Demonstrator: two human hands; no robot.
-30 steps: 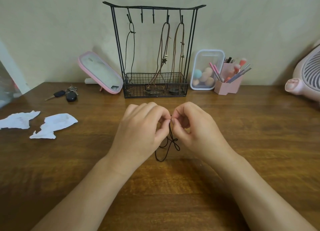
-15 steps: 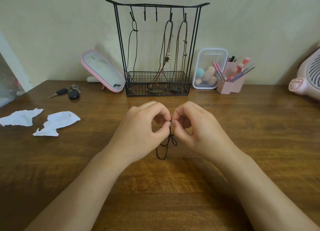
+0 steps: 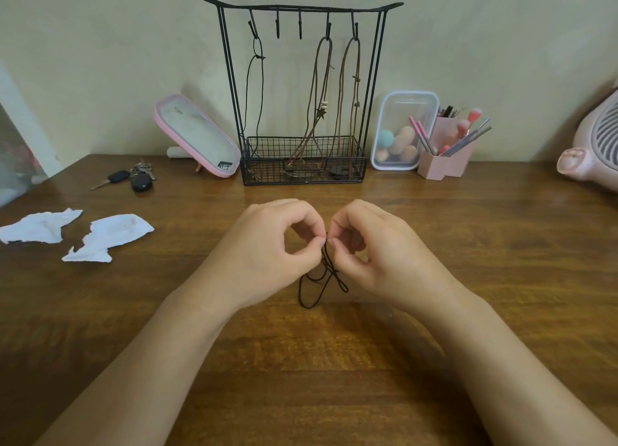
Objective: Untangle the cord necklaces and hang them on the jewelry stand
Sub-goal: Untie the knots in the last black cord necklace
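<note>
A tangled black cord necklace (image 3: 317, 283) hangs between my hands over the wooden table (image 3: 501, 245). My left hand (image 3: 267, 255) pinches its top with thumb and forefinger. My right hand (image 3: 378, 248) pinches the same spot from the other side, fingertips almost touching. Loops of the cord dangle onto the table below. Behind stands the black wire jewelry stand (image 3: 302, 7). A black cord necklace (image 3: 255, 87) hangs from its left hook and two brown cord necklaces (image 3: 337, 91) from the right hooks; the two middle hooks are bare.
A pink mirror (image 3: 197, 136) leans left of the stand, with keys (image 3: 133, 178) and two torn pieces of white paper (image 3: 80, 233) further left. To the right are a clear box of sponges (image 3: 403, 131), a pink brush holder (image 3: 446, 156) and a pink fan (image 3: 595, 147).
Both hands keep pinching the black cord at the same spot. The dangling loops have shifted slightly, and the view has drifted a little.
</note>
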